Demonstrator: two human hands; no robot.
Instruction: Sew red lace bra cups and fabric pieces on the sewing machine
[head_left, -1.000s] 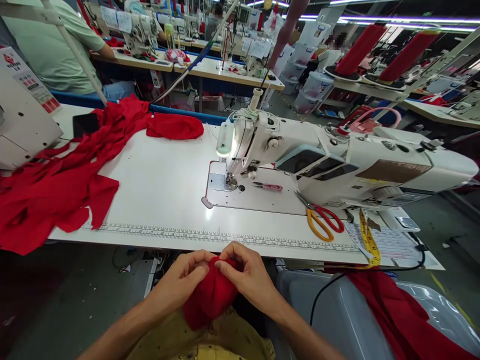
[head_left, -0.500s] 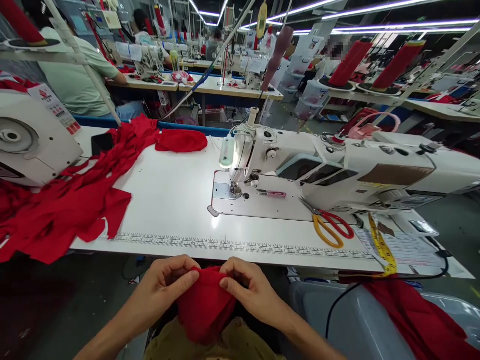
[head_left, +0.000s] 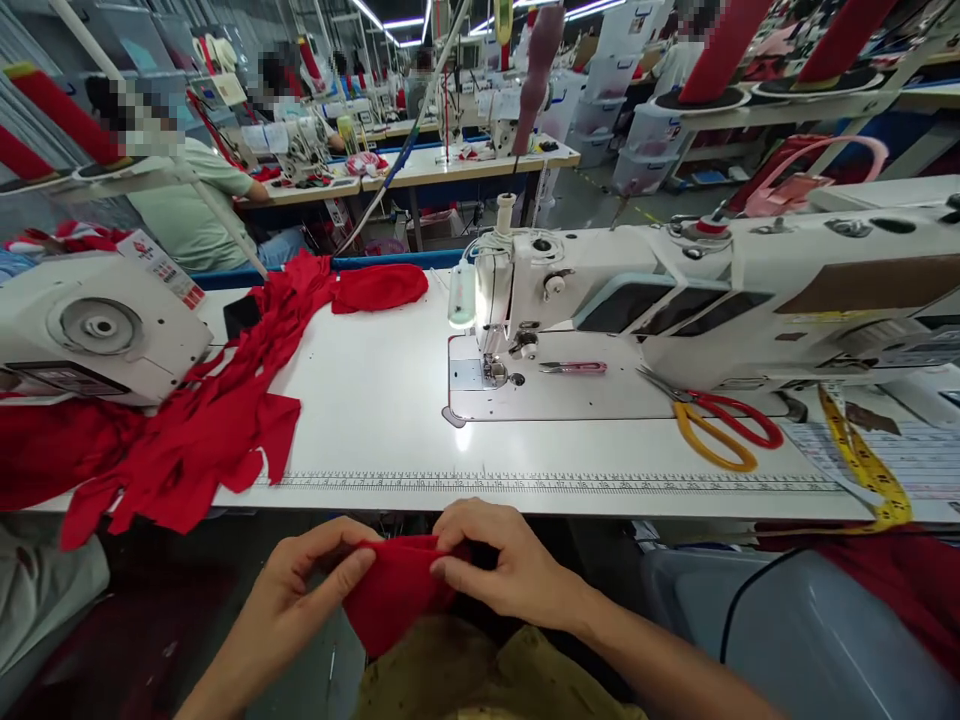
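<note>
A piece of red fabric [head_left: 397, 597] hangs between my hands in front of the table's near edge, above my lap. My left hand [head_left: 311, 585] pinches its upper left corner between thumb and fingers. The upper right part of the same edge is pinched by my right hand [head_left: 502, 560], so the edge runs nearly straight between them. Beyond my hands stands a white sewing machine [head_left: 705, 300], its needle and presser foot [head_left: 493, 370] over the metal plate. A small seam ripper [head_left: 573, 368] lies on the machine bed.
Red fabric strips [head_left: 225, 420] are heaped at the left, beside another machine head [head_left: 105, 325]. Scissors [head_left: 716, 425] with yellow and red handles and a yellow tape measure [head_left: 862, 460] lie at the right. A grey bin [head_left: 697, 620] stands below. A co-worker [head_left: 202, 200] sits beyond the table.
My hands have moved slightly apart, drawing the fabric's top edge straighter and wider. The view has shifted, so the machine and scissors appear farther right.
</note>
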